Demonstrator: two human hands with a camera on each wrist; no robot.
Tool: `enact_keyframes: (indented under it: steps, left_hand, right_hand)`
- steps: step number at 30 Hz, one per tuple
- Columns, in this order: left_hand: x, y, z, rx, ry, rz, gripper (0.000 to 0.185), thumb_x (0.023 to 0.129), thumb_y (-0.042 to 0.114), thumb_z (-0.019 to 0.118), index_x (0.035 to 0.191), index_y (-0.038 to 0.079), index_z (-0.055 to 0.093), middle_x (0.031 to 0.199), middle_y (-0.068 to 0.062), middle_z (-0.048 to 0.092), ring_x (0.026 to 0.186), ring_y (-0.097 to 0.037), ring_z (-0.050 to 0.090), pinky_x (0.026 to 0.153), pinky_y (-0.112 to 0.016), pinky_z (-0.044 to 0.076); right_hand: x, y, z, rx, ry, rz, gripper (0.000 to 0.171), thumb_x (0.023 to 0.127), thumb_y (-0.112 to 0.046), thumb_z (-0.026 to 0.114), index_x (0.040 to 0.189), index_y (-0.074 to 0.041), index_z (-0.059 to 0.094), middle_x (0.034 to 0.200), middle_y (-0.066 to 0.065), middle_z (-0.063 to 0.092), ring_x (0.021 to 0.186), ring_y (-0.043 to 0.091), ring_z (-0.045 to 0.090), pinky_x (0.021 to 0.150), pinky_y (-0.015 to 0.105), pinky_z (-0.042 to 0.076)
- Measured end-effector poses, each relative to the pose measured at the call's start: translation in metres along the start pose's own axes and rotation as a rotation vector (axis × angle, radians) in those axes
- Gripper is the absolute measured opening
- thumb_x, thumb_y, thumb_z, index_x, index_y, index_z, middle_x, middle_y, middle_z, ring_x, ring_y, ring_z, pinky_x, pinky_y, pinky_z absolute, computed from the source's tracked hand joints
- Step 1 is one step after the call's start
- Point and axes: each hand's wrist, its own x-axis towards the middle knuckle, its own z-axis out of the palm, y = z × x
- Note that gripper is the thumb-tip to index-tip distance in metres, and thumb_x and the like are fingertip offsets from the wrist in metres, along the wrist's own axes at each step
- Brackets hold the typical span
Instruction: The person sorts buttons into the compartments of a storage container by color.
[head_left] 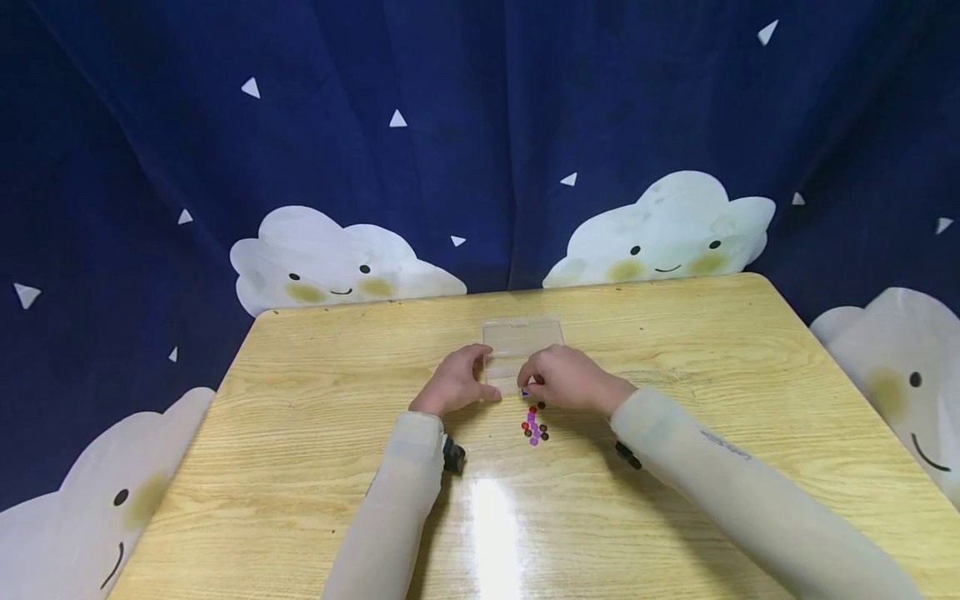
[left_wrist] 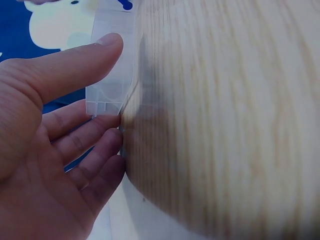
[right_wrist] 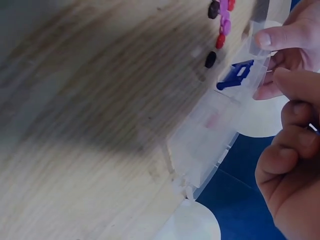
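Nearest on the table (head_left: 315, 467) lies a small cluster of red, purple and dark beads (head_left: 534, 427). Just beyond them the right hand (head_left: 566, 379) rests its curled fingers on the near edge of a clear plastic box (head_left: 522, 343), beside its blue clasp (right_wrist: 235, 75); its grip on the box is loose. The left hand (head_left: 453, 382) pinches the box's left corner between thumb and fingers. Behind hangs a dark blue curtain (head_left: 480, 142) with clouds.

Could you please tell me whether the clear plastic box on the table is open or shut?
Cannot tell. The clear box lies flat between the left hand and right hand, its blue latch visible, but the lid seam is unclear.
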Motion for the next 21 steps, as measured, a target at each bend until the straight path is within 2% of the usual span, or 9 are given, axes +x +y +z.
enact_keyframes:
  steps: [6, 12, 14, 18, 21]
  left_hand:
    - [-0.001, 0.001, 0.0, 0.012, 0.002, -0.003, 0.08, 0.078, 0.022, 0.085, 0.148, 0.012, 0.046, 0.141, -0.012, 0.056, 0.129, -0.028, 0.053, 0.11, -0.045, 0.045]
    - [-0.001, 0.002, 0.0, 0.014, -0.001, -0.008, 0.08, 0.079, 0.022, 0.084, 0.148, 0.013, 0.046, 0.141, -0.012, 0.056, 0.13, -0.029, 0.053, 0.111, -0.045, 0.045]
    - [0.0, 0.002, 0.0, 0.012, -0.002, -0.011, 0.08, 0.079, 0.022, 0.084, 0.148, 0.014, 0.045, 0.14, -0.012, 0.056, 0.129, -0.028, 0.053, 0.11, -0.045, 0.045]
    - [0.0, 0.001, 0.0, 0.012, -0.004, -0.006, 0.08, 0.079, 0.021, 0.084, 0.149, 0.014, 0.045, 0.138, -0.012, 0.057, 0.127, -0.029, 0.054, 0.109, -0.045, 0.046]
    - [0.0, 0.001, 0.0, 0.016, -0.005, -0.001, 0.08, 0.079, 0.022, 0.085, 0.148, 0.013, 0.045, 0.137, -0.012, 0.058, 0.125, -0.028, 0.054, 0.108, -0.045, 0.047]
  right_hand:
    - [-0.011, 0.003, 0.008, 0.013, -0.02, -0.026, 0.011, 0.089, -0.01, 0.071, 0.09, -0.016, 0.079, 0.09, -0.007, 0.076, 0.082, 0.007, 0.067, 0.078, 0.03, 0.057]
    - [-0.017, 0.008, 0.016, -0.007, -0.057, -0.045, 0.016, 0.087, -0.006, 0.069, 0.094, -0.016, 0.079, 0.083, -0.005, 0.074, 0.065, 0.003, 0.049, 0.062, 0.021, 0.045]
    - [-0.018, 0.009, 0.018, -0.027, -0.06, -0.053, 0.016, 0.087, -0.006, 0.069, 0.095, -0.016, 0.079, 0.082, -0.005, 0.073, 0.063, 0.003, 0.047, 0.06, 0.02, 0.043]
    - [-0.02, 0.01, 0.02, -0.052, -0.057, -0.061, 0.016, 0.087, -0.007, 0.071, 0.097, -0.016, 0.079, 0.087, -0.004, 0.075, 0.068, 0.005, 0.058, 0.064, 0.023, 0.05]
    - [-0.02, 0.01, 0.022, -0.065, -0.049, -0.073, 0.015, 0.087, -0.008, 0.071, 0.096, -0.017, 0.079, 0.092, -0.003, 0.077, 0.079, 0.009, 0.068, 0.073, 0.029, 0.057]
